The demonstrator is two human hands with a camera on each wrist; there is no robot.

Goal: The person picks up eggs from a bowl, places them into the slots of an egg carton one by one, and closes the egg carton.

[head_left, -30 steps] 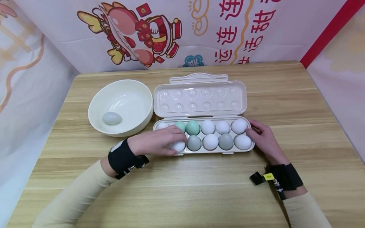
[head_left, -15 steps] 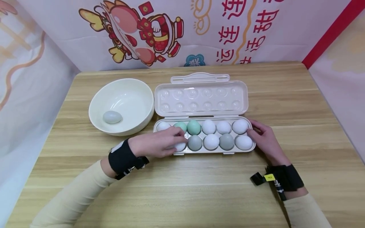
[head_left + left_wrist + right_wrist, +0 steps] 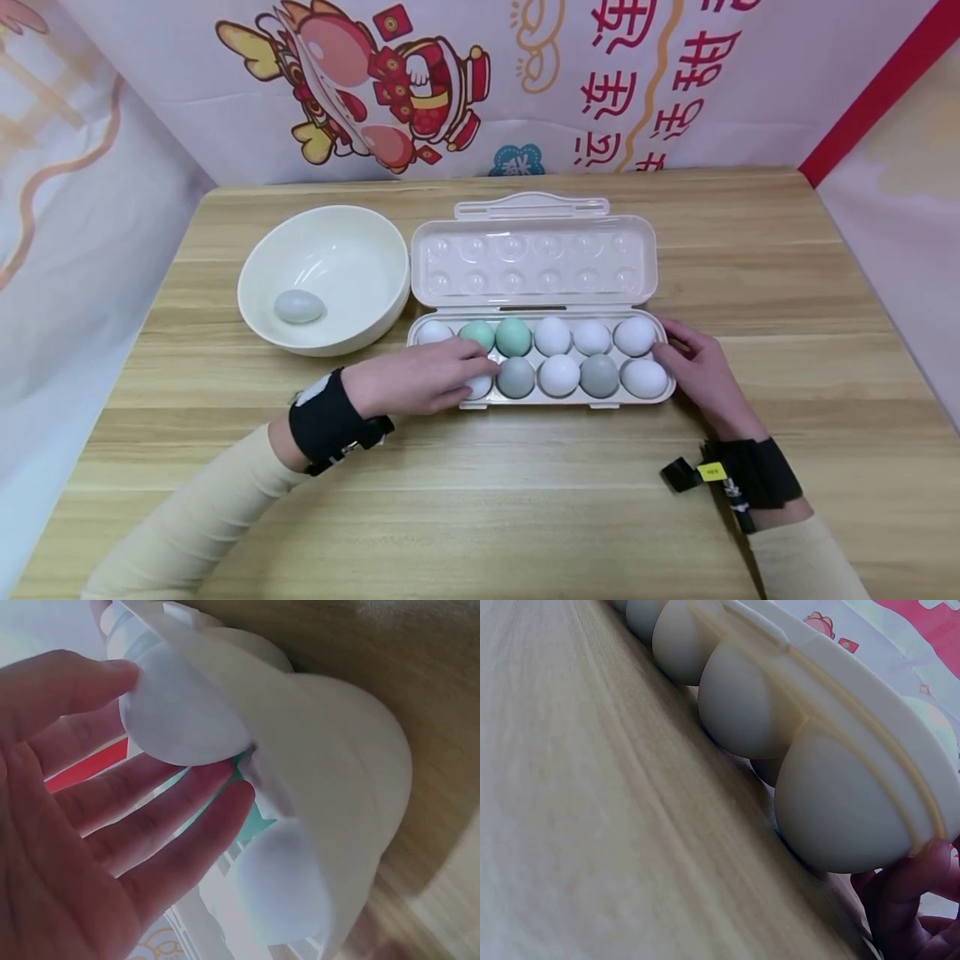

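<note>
An egg carton lies opened on the table, its base filled with two rows of white, green and grey eggs. At its front left corner my left hand holds a white egg that sits in a cup. The left wrist view has the thumb on one side of this egg and the fingers along its other side. My right hand grips the carton's right end. In the right wrist view its thumb presses on the rim and the other fingers curl below.
A cream bowl stands left of the carton, close to it, with one pale grey egg inside. The carton's lid lies folded back behind the base. A printed cloth hangs behind the wooden table.
My left hand's fingers have shifted slightly around the white egg, covering more of it. The right hand keeps its grip on the carton, and the head view has shifted a little.
</note>
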